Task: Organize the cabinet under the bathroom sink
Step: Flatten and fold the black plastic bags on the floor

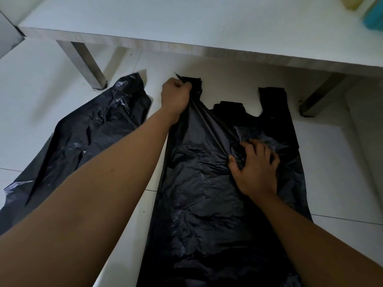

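Fingers (185,86) of left hand (175,96) clenching black bag (207,204) handle, right hand (256,168) pinching middle

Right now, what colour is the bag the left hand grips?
The bag is black, slightly glossy; head view.

Black handled bag (207,204) lies flat; one handle bunched in left hand (175,96), film taut down to right hand (256,164). Second bag (83,137) crumpled left of grip.

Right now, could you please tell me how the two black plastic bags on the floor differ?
The right bag is gripped by both hands, left hand on its handle, right hand on its middle; the left bag lies untouched. The right bag shows handles; the left bag shows none. Both are black, wrinkled plastic.
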